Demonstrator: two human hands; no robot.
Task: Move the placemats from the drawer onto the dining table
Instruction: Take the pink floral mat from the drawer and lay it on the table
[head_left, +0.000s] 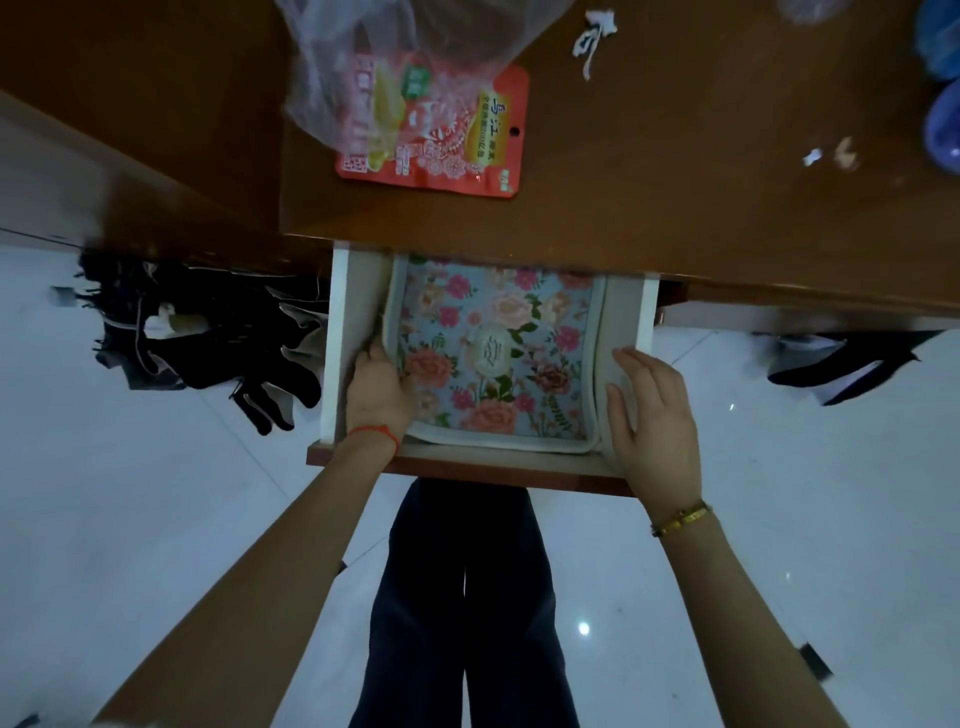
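1. Head view: the drawer is standing pulled out from under the dining table, and the placemats are lying flat inside it, filling most of its floor, floral face up with a pale bound border all round.

2. The left hand is reaching in at the left edge of the placemats. Its fingers are curling down at the border, the thumb lying on the printed face, so it appears to be pinching that edge; the fingertips are hidden, so how firm the hold is I cannot tell.

3. The right hand is resting at the right edge with fingers spread loosely and mostly straight, touching the raised border where it is bending up against the drawer wall. It is not closing on anything that I can see.

4. The placemats are looking like soft padded fabric: light, floppy and not fragile. The upturned right border is suggesting they are a little too wide for the drawer.

5. Judging by that, both side borders are the sensible places to grip, lifting them together so the middle is not sagging or catching on the drawer front.

6. On the dining table a red snack packet and a clear plastic bag are lying just behind the drawer opening, taking up some landing room.
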